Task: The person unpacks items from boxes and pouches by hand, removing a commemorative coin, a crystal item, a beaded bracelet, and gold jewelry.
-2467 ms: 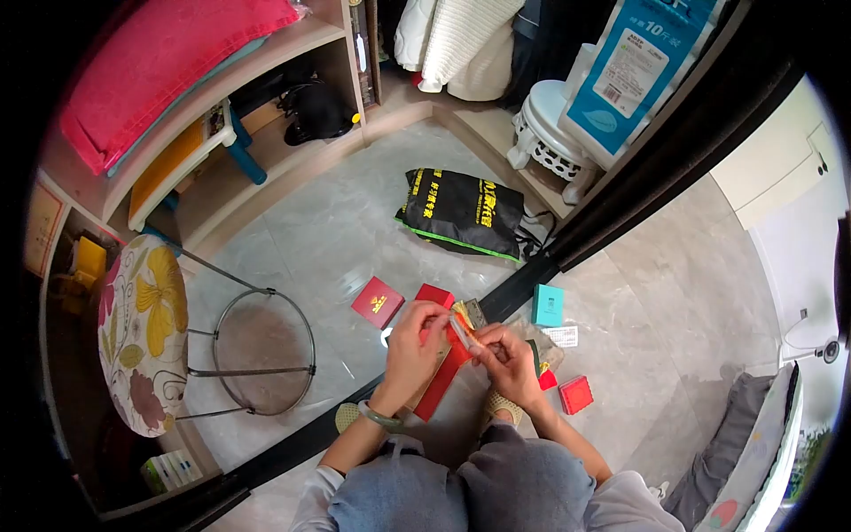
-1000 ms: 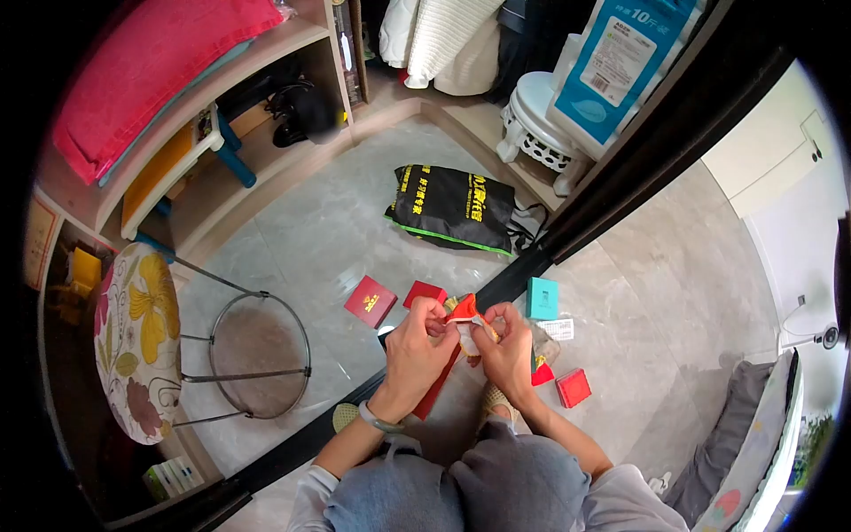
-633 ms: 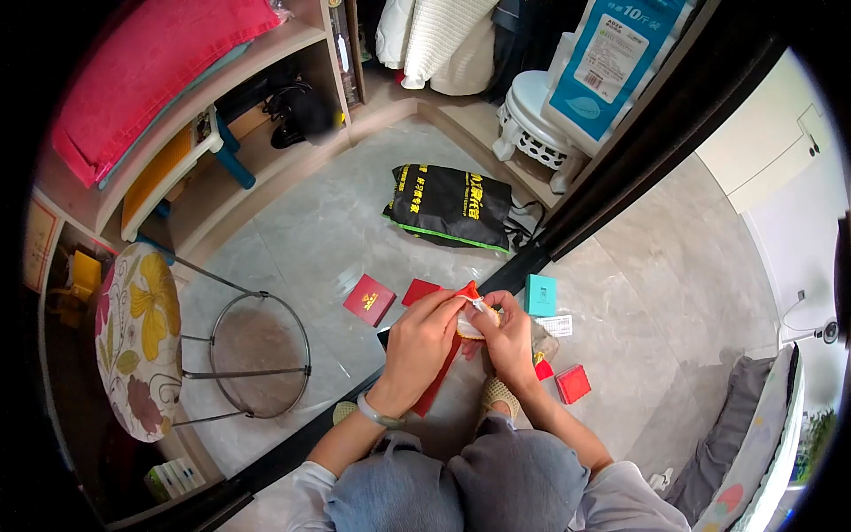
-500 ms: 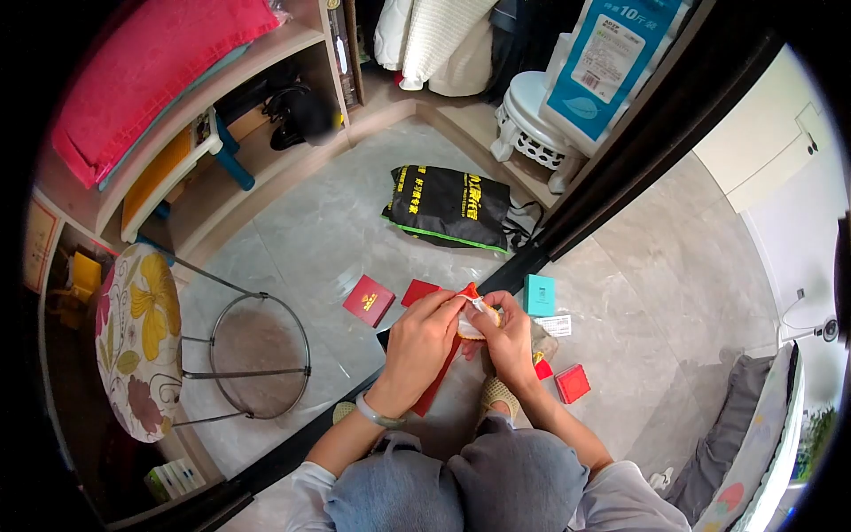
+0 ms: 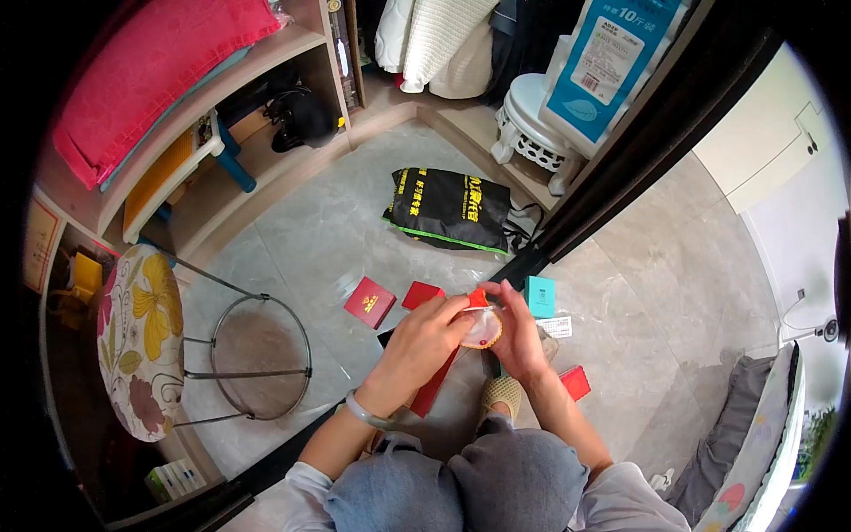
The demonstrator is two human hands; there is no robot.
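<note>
Between my hands is a small pouch [image 5: 482, 329], white with a scalloped yellow edge and red at its top. My left hand [image 5: 421, 344] is closed on its left side, fingers pressed at the upper part. My right hand [image 5: 521, 337] is at the pouch's right side, its fingers raised and apart from the thumb; whether it still touches the pouch is hard to tell. Below my left hand lies a long red box [image 5: 433, 390], partly hidden. Beyond the hands are a dark red box [image 5: 370, 301] and another red box [image 5: 422, 294].
A teal box [image 5: 539, 296], a printed white paper [image 5: 555, 327] and a red box [image 5: 575, 382] lie to the right. Farther off is a black bag [image 5: 450, 208] beside a dark floor track. A flowered stool [image 5: 140, 341] lies tipped at the left.
The pouch has turned so more of its white round face shows. My right hand has moved right and its fingers have lifted from their pinch. My left hand keeps its hold.
</note>
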